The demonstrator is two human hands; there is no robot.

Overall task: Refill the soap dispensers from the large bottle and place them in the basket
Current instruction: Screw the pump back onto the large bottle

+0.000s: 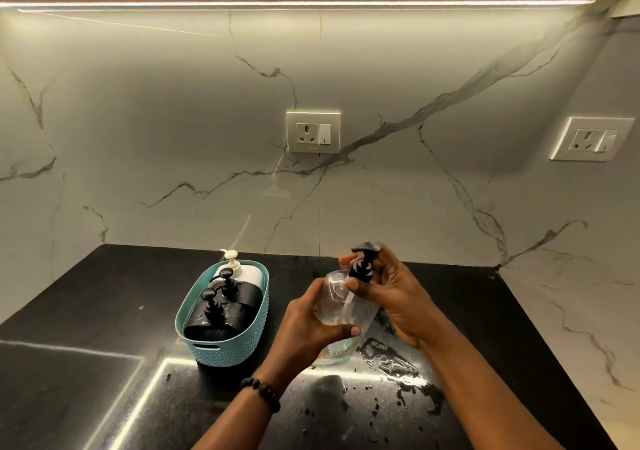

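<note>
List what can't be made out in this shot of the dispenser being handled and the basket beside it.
- Head view: the clear bottle's fill level; both hands and glare cover it.
- Pump top: screwed tight or loose; the right hand's fingers hide the collar, and the nozzle is blurred.
- Lower bodies of the three dispensers in the basket; its wall hides them.
- The left hand covers the bottle's near side.

Both hands around clear dispenser, beside teal basket.
</note>
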